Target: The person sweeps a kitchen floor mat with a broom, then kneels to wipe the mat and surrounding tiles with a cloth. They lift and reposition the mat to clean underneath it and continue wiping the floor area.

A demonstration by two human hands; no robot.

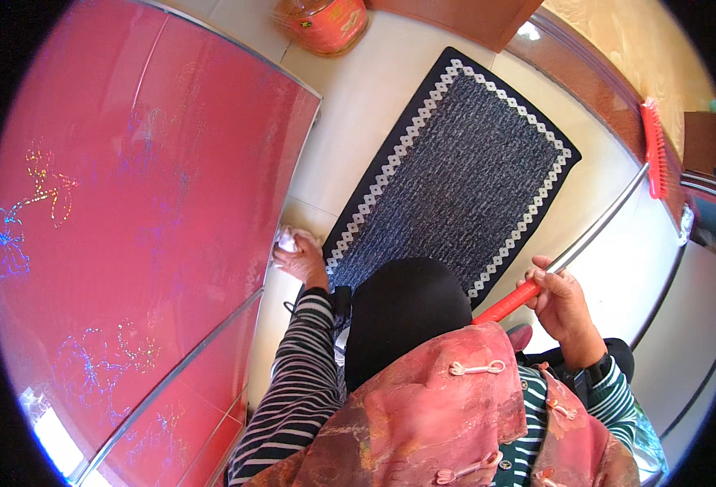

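My left hand point(302, 260) is closed around a crumpled white cloth point(294, 238) beside the edge of a glossy red cabinet door point(169, 182) with a glittering flower pattern. In my right hand point(556, 298) is the handle of a long brush or broom point(598, 222), with a red grip and a metal shaft. Its red bristled head point(655, 149) is raised at the right, by the wooden furniture. Between my hands, a black mat point(455, 176) with a white diamond border lies on the tiled floor point(370, 73).
A large container with a red label point(327, 24) stands on the floor at the top. Brown wooden furniture point(577, 67) runs along the upper right. A pale rounded surface with dark edges point(680, 329) is at the right, and a small crinkled clear wrapper point(686, 225) is above it.
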